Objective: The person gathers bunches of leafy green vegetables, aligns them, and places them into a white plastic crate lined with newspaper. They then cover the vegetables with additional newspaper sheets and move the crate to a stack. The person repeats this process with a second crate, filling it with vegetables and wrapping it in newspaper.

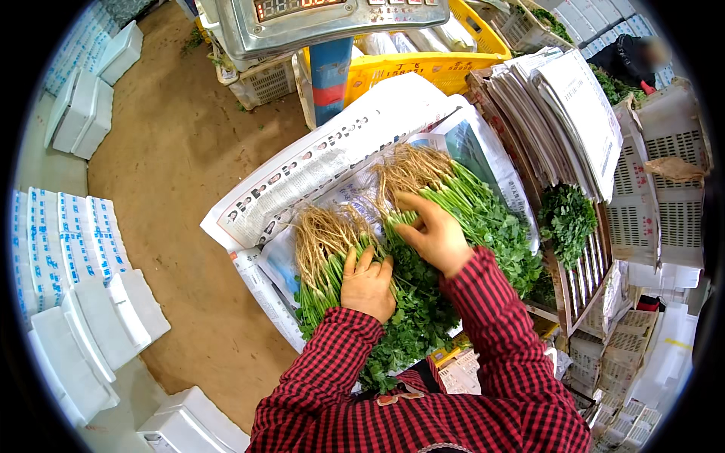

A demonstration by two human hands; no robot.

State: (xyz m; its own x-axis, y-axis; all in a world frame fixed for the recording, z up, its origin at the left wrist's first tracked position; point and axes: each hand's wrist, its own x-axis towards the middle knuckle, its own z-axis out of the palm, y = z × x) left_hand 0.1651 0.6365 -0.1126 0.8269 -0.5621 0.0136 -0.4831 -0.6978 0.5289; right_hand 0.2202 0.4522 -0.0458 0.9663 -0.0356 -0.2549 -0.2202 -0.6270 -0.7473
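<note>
Bunches of leafy cilantro with long brown roots lie on spread newspaper. On the left bunch rests my left hand, its fingers on the green stems just below the roots; whether they grip is not clear. My right hand is at the stems near the middle, thumb and fingers curved around a few stalks. Pale brown roots fan out above my left hand, and more roots lie above my right. The leaves spread toward my body, partly under my forearms.
A metal scale head on a blue post stands ahead, before a yellow crate. Stacked newspapers lie at right on a slatted crate. White foam boxes line the left. A person is at the upper right.
</note>
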